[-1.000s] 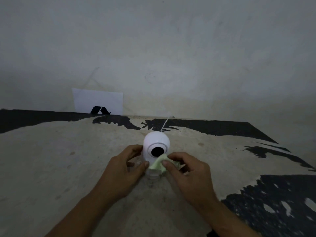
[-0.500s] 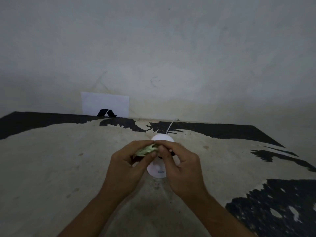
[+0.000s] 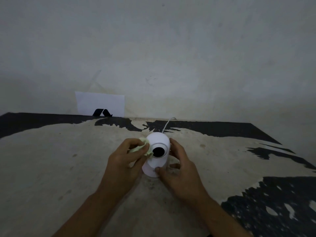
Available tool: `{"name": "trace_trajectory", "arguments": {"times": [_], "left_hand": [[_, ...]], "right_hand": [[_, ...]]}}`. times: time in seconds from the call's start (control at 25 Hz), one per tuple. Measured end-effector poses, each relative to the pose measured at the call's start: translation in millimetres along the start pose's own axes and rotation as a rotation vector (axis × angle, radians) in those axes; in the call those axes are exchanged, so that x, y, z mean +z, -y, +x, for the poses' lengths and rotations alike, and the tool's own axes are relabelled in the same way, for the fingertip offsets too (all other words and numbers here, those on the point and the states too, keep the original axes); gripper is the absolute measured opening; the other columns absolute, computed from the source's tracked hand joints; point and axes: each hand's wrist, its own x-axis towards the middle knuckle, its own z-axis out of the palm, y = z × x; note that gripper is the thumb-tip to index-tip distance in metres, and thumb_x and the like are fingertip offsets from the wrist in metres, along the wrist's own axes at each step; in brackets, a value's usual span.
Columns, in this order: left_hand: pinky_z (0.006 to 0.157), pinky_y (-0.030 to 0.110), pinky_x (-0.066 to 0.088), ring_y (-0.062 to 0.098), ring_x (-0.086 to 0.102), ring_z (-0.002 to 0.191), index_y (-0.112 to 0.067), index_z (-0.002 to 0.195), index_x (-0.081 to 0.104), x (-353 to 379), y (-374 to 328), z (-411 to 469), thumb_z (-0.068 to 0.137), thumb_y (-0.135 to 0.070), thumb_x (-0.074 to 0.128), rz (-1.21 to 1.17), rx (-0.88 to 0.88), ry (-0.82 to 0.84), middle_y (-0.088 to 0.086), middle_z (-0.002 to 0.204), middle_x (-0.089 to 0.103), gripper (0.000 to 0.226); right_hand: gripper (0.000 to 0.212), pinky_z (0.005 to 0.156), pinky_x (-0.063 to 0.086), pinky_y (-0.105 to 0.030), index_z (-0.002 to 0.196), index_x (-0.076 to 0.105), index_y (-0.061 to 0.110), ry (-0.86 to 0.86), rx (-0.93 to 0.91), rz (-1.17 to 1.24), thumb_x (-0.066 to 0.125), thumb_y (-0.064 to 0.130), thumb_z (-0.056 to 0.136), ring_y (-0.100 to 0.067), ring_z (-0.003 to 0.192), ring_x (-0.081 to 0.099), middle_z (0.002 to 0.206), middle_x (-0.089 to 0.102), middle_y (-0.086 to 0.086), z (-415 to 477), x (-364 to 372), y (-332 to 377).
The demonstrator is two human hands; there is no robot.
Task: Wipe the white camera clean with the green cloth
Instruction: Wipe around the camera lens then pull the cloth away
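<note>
Left hand (image 3: 124,161) fingers pinch the green cloth (image 3: 143,147) against the white camera (image 3: 158,151) — right hand (image 3: 179,170) fingers clasp its base, bare tabletop (image 3: 51,168) all around.

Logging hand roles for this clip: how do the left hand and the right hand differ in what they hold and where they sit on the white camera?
The left hand pinches the green cloth against the side of the white camera, beside the lens; the right hand holds no cloth. The left hand works at the camera's head, while the right hand steadies the camera, thumb at the base. Both touch the camera.
</note>
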Motion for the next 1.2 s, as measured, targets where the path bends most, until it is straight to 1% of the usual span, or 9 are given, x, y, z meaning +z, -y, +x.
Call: {"name": "trace_trajectory", "arguments": {"times": [0.16,0.36,0.52,0.64,0.76,0.84,1.0,1.12,1.2], "left_hand": [[0.068,0.002,0.045,-0.005,0.063,0.077,-0.015,0.081,0.078,-5,5,-10,0.063,-0.011,0.084,-0.053,-0.128,0.09,-0.009,0.082,0.069,0.02],[0.069,0.015,0.052,-0.003,0.064,0.073,-0.03,0.086,0.076,0,-4,-21,0.067,-0.025,0.083,-0.014,-0.194,0.34,-0.019,0.082,0.067,0.021],[0.067,0.008,0.05,-0.004,0.065,0.079,-0.03,0.093,0.074,-8,-29,-28,0.075,-0.028,0.076,-0.097,-0.335,0.206,-0.017,0.086,0.071,0.018],[0.061,0.017,0.053,0.002,0.068,0.068,-0.024,0.084,0.074,-11,-54,-25,0.078,-0.032,0.071,-0.226,-0.394,0.16,-0.01,0.075,0.075,0.01],[0.055,0.022,0.053,0.003,0.067,0.06,-0.02,0.08,0.074,-2,-75,-17,0.081,-0.032,0.067,-0.269,-0.415,0.133,-0.005,0.069,0.074,0.015],[0.052,0.022,0.051,0.004,0.065,0.056,-0.018,0.077,0.075,9,-87,-11,0.083,-0.033,0.065,-0.259,-0.42,0.128,-0.005,0.063,0.073,0.018],[0.043,0.016,0.045,0.004,0.06,0.042,-0.016,0.069,0.074,28,-98,4,0.085,-0.034,0.063,-0.285,-0.467,0.161,-0.007,0.047,0.066,0.026],[0.04,0.021,0.049,0.013,0.065,0.043,-0.012,0.073,0.072,44,-103,10,0.087,-0.034,0.061,-0.317,-0.509,0.268,0.003,0.052,0.071,0.029],[0.039,0.023,0.051,0.016,0.067,0.047,-0.01,0.076,0.07,55,-106,11,0.089,-0.035,0.059,-0.336,-0.559,0.327,0.008,0.058,0.073,0.03]], "right_hand": [[0.073,0.093,0.051,-0.029,0.137,0.034,0.033,-0.048,-0.019,-0.015,0.076,0.024,0.078,-0.006,0.123,0.048,0.138,0.049,0.013,1,1,0],[0.072,0.095,0.051,-0.03,0.138,0.033,0.034,-0.044,-0.027,-0.018,0.074,0.023,0.08,-0.006,0.124,0.046,0.14,0.047,0.013,-1,2,2],[0.063,0.09,0.047,-0.02,0.14,0.035,0.029,-0.02,-0.051,-0.075,0.068,0.026,0.086,-0.003,0.116,0.049,0.133,0.046,0.017,-7,-12,4],[0.04,0.079,0.049,-0.015,0.124,0.047,0.031,-0.091,-0.055,-0.016,0.064,0.029,0.088,-0.002,0.106,0.057,0.123,0.056,0.015,-19,-29,14],[0.049,0.084,0.054,-0.022,0.118,0.053,0.033,0.207,0.053,0.318,0.069,0.048,0.074,-0.005,0.103,0.064,0.114,0.066,0.009,-35,-50,28],[0.048,0.084,0.057,-0.029,0.118,0.058,0.026,0.258,0.078,0.31,0.076,0.036,0.075,-0.009,0.097,0.068,0.108,0.071,0.003,-41,-62,28],[0.011,0.074,0.06,-0.037,0.097,0.071,0.008,0.042,0.257,0.418,0.067,0.01,0.087,-0.025,0.085,0.072,0.092,0.076,-0.012,-35,-88,9],[0.017,0.07,0.06,-0.037,0.098,0.069,-0.001,0.003,0.437,0.638,0.064,0.012,0.089,-0.029,0.084,0.072,0.094,0.075,-0.018,-26,-107,-10],[0.018,0.068,0.06,-0.038,0.099,0.069,0.001,-0.069,0.49,0.61,0.066,0.015,0.088,-0.028,0.082,0.073,0.093,0.075,-0.017,-15,-114,-21]]}}
